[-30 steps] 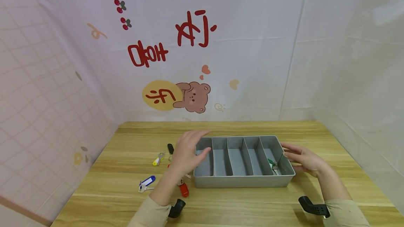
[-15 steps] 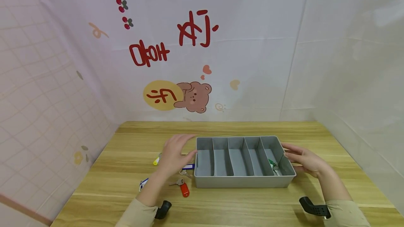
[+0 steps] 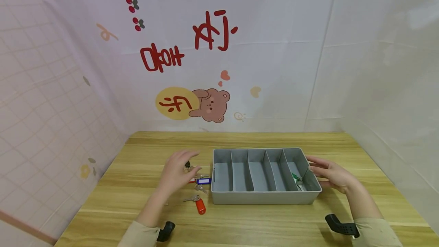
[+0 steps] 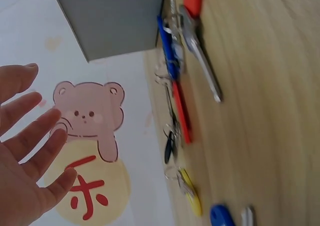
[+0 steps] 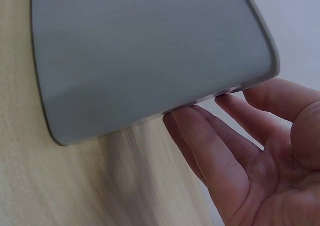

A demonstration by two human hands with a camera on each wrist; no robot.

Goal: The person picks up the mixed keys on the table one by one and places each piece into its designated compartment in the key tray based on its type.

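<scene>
Nothing is held in my left hand, which hovers left of a grey five-compartment box with its thumb and fingers spread. Below and beside it lie several keys with tags: a red tag, a blue tag and a black tag. The left wrist view also shows a yellow tag among the keys. At the box's right end, my right hand rests its fingertips against the outer wall, the thumb up at the rim. A green-tagged key lies in the rightmost compartment.
The box stands on a wood-grain table. A white printed cloth hangs behind the table and along both sides. In the left wrist view another blue tag lies beside a key at the lower edge.
My left hand has moved left, from over the box's left end to above the table, uncovering the blue-tagged and red-tagged keys. The right hand stays at the box's end.
</scene>
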